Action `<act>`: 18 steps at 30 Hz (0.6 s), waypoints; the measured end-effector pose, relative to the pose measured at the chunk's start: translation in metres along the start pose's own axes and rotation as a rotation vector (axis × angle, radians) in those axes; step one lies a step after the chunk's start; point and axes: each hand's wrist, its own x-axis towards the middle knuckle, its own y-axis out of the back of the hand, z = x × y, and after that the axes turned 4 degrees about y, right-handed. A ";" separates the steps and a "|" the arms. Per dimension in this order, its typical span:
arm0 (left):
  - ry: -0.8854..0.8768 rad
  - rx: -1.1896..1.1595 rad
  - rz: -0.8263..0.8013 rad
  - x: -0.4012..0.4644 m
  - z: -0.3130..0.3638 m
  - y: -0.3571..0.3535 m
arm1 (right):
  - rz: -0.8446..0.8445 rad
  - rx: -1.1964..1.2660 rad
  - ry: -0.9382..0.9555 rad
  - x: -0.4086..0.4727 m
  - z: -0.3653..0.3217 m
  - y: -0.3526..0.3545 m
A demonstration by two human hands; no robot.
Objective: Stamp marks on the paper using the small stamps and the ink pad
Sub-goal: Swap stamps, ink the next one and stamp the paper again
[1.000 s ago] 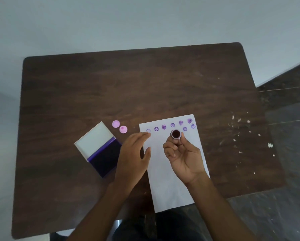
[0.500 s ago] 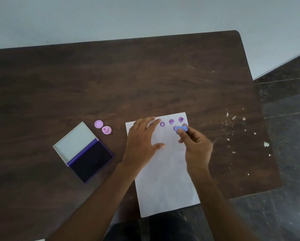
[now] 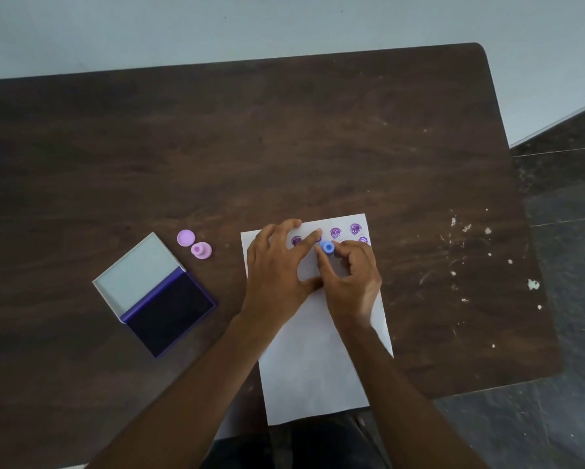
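Left of paper (image 3: 318, 360), open ink pad (image 3: 155, 296), two pink stamps (image 3: 201, 250)

Since a second ago the right hand (image 3: 350, 279) has turned the blue stamp (image 3: 326, 247) face-down onto the paper (image 3: 315, 367) among the purple marks (image 3: 335, 232), while the left hand (image 3: 277, 265) has flattened onto the paper beside it.

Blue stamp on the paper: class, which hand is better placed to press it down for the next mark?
Right. The right hand already pinches the blue stamp on the paper; the left hand lies spread, steadying the sheet.
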 end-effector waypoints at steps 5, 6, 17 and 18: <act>0.010 0.030 -0.011 0.001 0.002 -0.001 | -0.007 0.002 0.005 0.000 0.002 -0.001; 0.013 0.041 -0.019 0.002 0.003 -0.001 | -0.005 -0.001 0.009 -0.001 0.002 0.000; 0.015 0.039 -0.021 0.001 0.002 -0.002 | 0.022 -0.055 0.088 -0.005 0.006 -0.002; 0.015 0.039 -0.016 0.001 0.002 -0.002 | 0.008 -0.066 0.096 -0.005 0.006 -0.003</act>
